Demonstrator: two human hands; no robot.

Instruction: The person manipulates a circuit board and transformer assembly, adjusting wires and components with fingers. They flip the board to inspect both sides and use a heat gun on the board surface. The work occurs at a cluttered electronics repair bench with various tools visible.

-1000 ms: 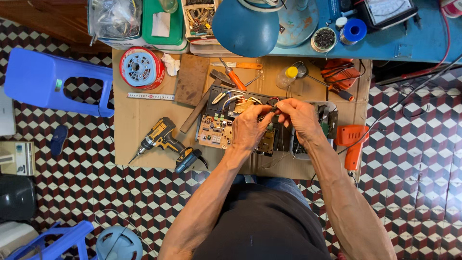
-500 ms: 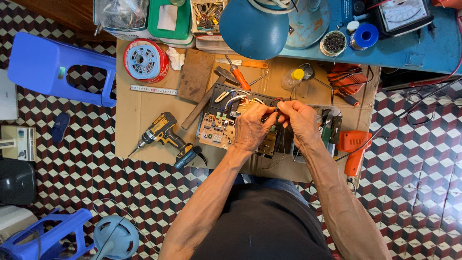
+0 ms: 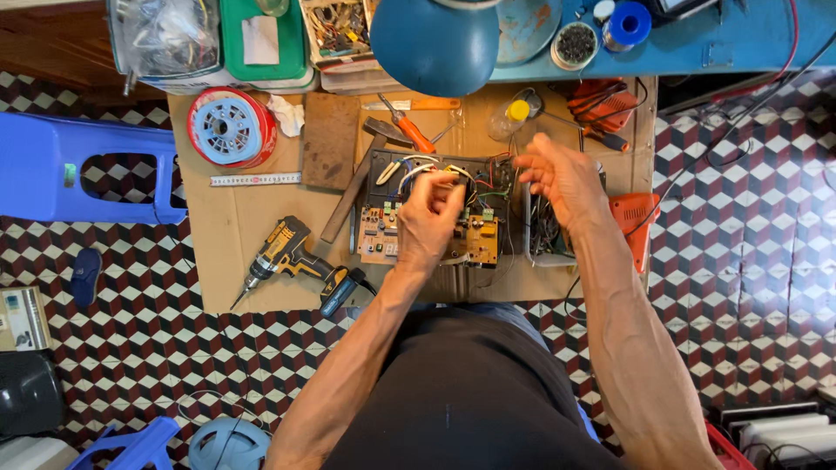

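Observation:
My left hand (image 3: 431, 216) hovers over an opened electronic unit (image 3: 376, 165) lying on a cardboard sheet (image 3: 218, 261). Its fingertips pinch a bundle of white and coloured wires (image 3: 409, 167) above the tan circuit boards (image 3: 377, 237). My right hand (image 3: 564, 178) is raised a little to the right of the unit. Its fingers are spread and it holds nothing. Part of the boards is hidden under my left hand.
A yellow-and-black cordless drill (image 3: 292, 254), a hammer (image 3: 353, 187), a ruler (image 3: 255, 179), a red wire spool (image 3: 231, 129) and an orange-handled screwdriver (image 3: 416, 132) lie around the unit. A blue lamp shade (image 3: 435, 39) hangs above. A blue stool (image 3: 78, 170) stands left, an orange tool (image 3: 634, 222) right.
Both hands were together on the wires. Now my right hand has let go and pulled away to the right with fingers apart. My left hand still pinches the wires.

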